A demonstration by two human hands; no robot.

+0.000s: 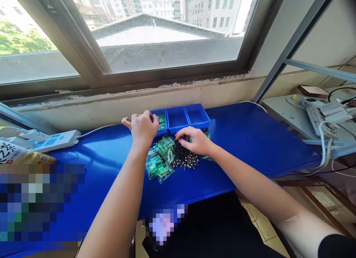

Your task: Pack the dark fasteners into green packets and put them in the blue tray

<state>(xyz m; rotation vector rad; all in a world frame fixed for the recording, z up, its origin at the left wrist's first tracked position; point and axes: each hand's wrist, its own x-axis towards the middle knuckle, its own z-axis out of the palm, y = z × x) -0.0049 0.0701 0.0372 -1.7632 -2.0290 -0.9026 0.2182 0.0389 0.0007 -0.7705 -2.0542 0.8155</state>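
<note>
My left hand (pixel 144 127) is above the left compartment of a blue divided tray (pixel 188 130), its fingers bent down and tips hidden. Small green-tinted packets (pixel 160 125) lie in that compartment. Over a heap of dark screws (pixel 181 152) and shiny metal fittings (pixel 190 161) is my right hand (pixel 197 141), with thumb and fingers curled together. Whatever either hand grips is too small or hidden to make out. A bit of green shows beneath the right palm. Left of the heap are several clear green bags (pixel 160 163) of small parts. More bags lie partly behind the right wrist.
The tray's middle and right compartments show bare blue bottoms. A white power strip (pixel 59 140) and a snack bag (pixel 26 154) are on the left of the blue tabletop (pixel 239 139). Metal frame posts (pixel 289 54) and a side shelf with cables (pixel 322 113) stand at right.
</note>
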